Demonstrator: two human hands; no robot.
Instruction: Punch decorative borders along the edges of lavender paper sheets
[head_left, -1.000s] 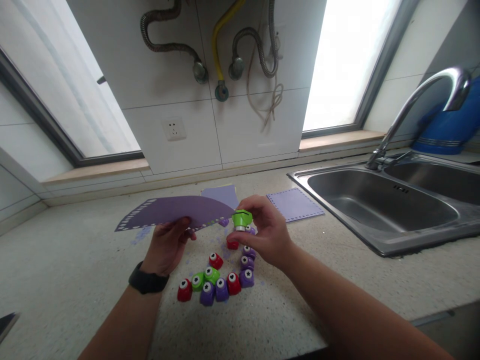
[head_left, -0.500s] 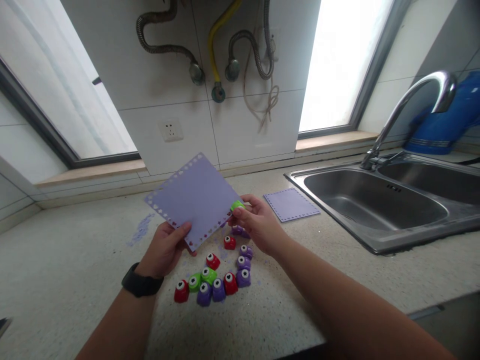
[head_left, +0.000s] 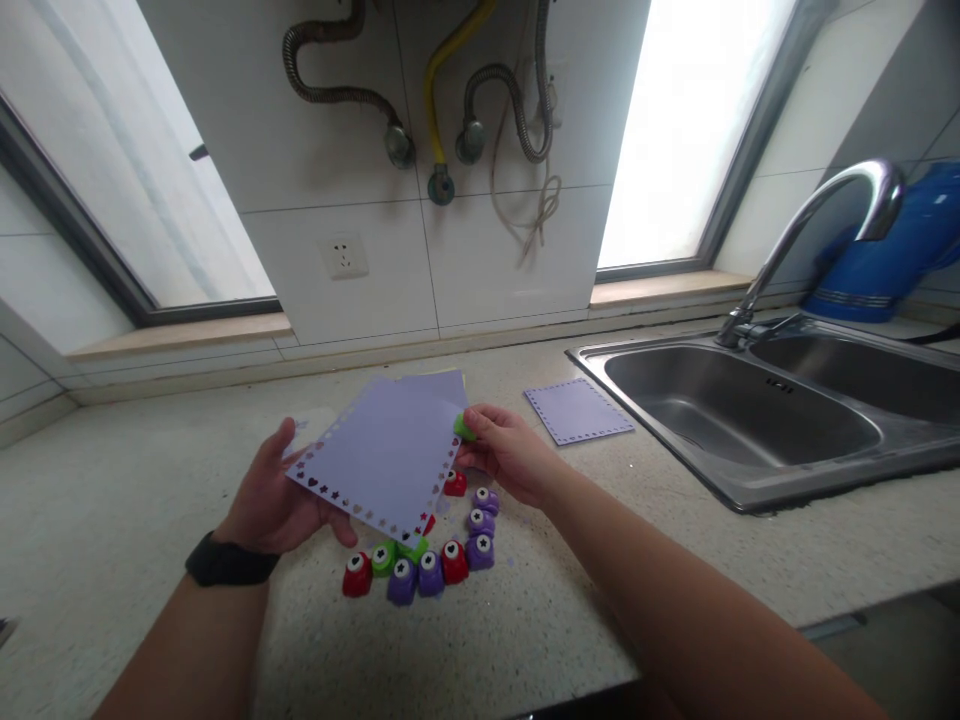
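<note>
My right hand (head_left: 510, 455) grips a green craft punch (head_left: 463, 428) at the right corner of a lilac paper sheet (head_left: 379, 460). Small heart, star and other cut-outs run along the sheet's edges. Under its left corner lies my left hand (head_left: 270, 500), thumb raised off the paper and fingers spread, partly hidden by the sheet. Below the paper stand several more craft punches: purple ones (head_left: 430, 573), red ones (head_left: 454, 562) and a green one (head_left: 383, 558). The sheet's lower corner covers part of this group.
Another lilac sheet (head_left: 442, 385) lies behind the held one. A lilac square with a punched border (head_left: 579, 412) rests on the counter (head_left: 570, 580) to the right. Beyond it are a steel double sink (head_left: 739, 490), a tap (head_left: 806, 195) and a blue container (head_left: 892, 255).
The sheet has turned and come lower, its bottom corner now over the punches. My left thumb has come off the paper and that hand has moved left. The sheet behind has come into view.
</note>
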